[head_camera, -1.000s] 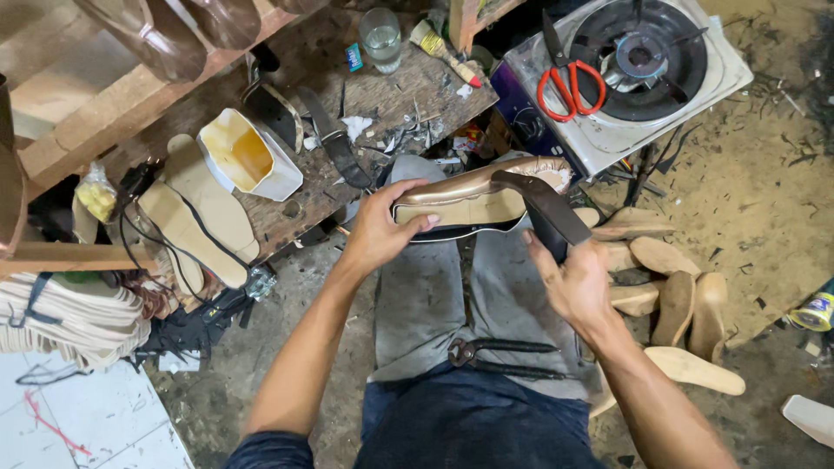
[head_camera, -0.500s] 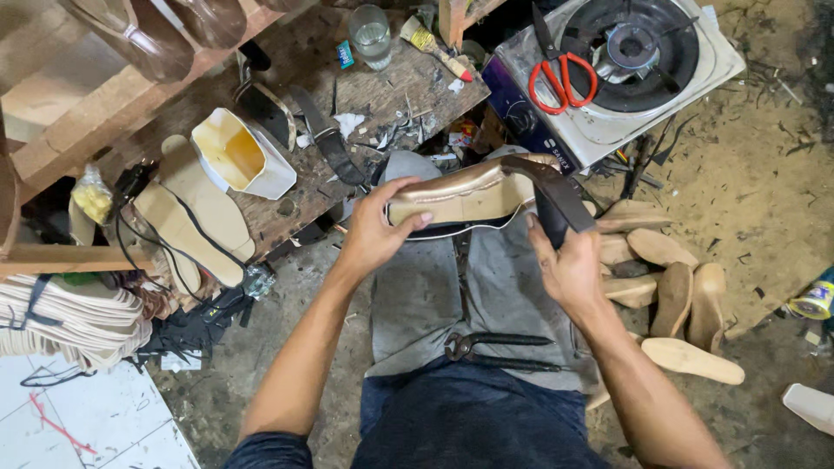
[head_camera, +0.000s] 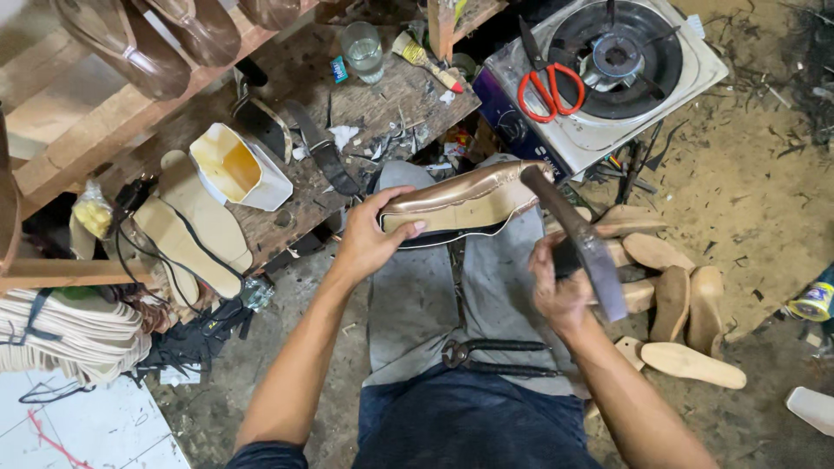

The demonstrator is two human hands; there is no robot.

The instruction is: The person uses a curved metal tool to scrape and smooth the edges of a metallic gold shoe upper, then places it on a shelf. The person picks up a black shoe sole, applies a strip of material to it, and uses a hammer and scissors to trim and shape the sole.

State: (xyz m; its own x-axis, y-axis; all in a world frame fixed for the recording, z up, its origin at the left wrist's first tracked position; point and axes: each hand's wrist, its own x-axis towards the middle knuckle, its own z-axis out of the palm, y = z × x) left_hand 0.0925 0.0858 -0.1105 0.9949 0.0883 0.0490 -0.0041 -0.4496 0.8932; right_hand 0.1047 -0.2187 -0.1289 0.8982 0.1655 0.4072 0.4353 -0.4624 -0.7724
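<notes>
1. Left hand (head_camera: 369, 243) clamps the heel end of a bronze shoe upper on its last (head_camera: 460, 204), thumb on top, fingers wrapped beneath. The shoe lies sole-side up across the person's lap, on a grey apron (head_camera: 434, 295), toe pointing toward the gas stove (head_camera: 608, 69).
2. Right hand (head_camera: 560, 291) is clenched around a hammer (head_camera: 578, 239); its dark head meets the shoe's toe end.
3. Progress, as judged: upper already pulled over the last, its edge folded onto the pale insole along most of the length. No outsole attached yet; toe area under work.
4. Pincers (head_camera: 495, 356) rest unused on the lap.
5. Nearby: red scissors (head_camera: 547, 87) on the stove, glue tub (head_camera: 234, 169) and cut insoles (head_camera: 187, 230) on the bench, bare wooden lasts (head_camera: 686, 304) on the floor.
</notes>
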